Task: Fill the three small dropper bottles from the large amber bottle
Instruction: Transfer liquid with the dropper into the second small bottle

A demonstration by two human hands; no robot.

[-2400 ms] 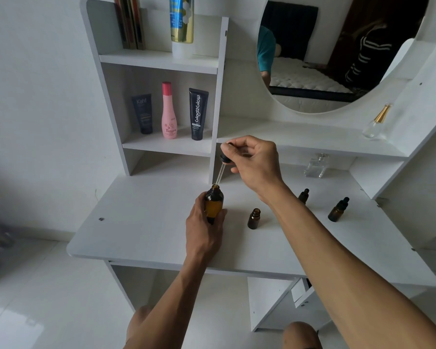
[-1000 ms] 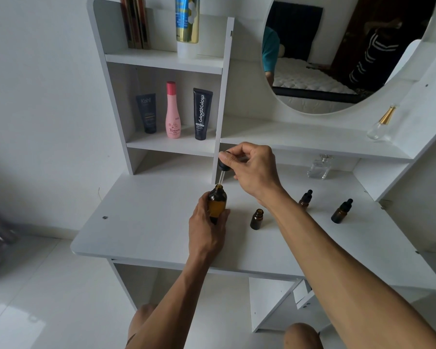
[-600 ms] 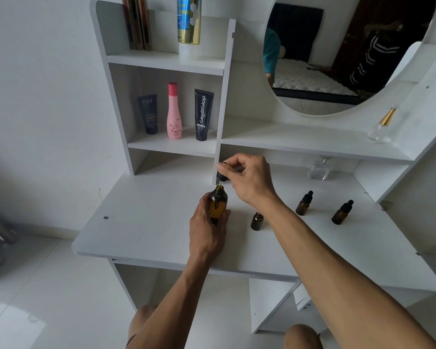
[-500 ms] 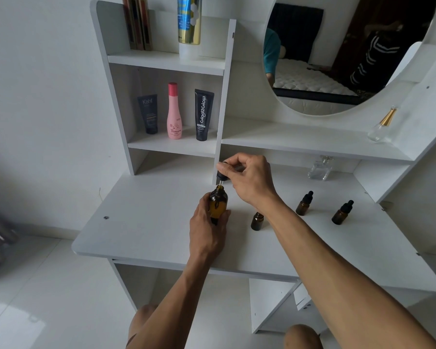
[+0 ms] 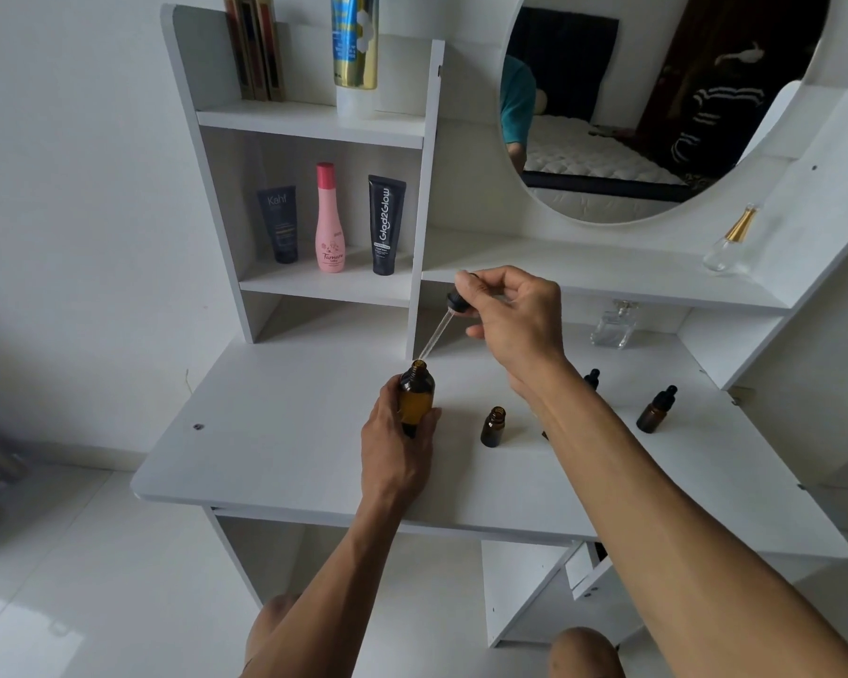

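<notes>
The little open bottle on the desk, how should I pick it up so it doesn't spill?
Probably pinch the small open bottle around its round amber sides, below the neck, coming from the near side. It stands upright with no cap, so keep it level; the right hand is busy holding the dropper.

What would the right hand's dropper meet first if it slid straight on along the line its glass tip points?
The right hand pinches the dropper, tilted down and to the left. Its tip sits just above the open mouth of the large amber bottle, so it would probably enter the neck or catch the rim; depth is unclear.
</notes>
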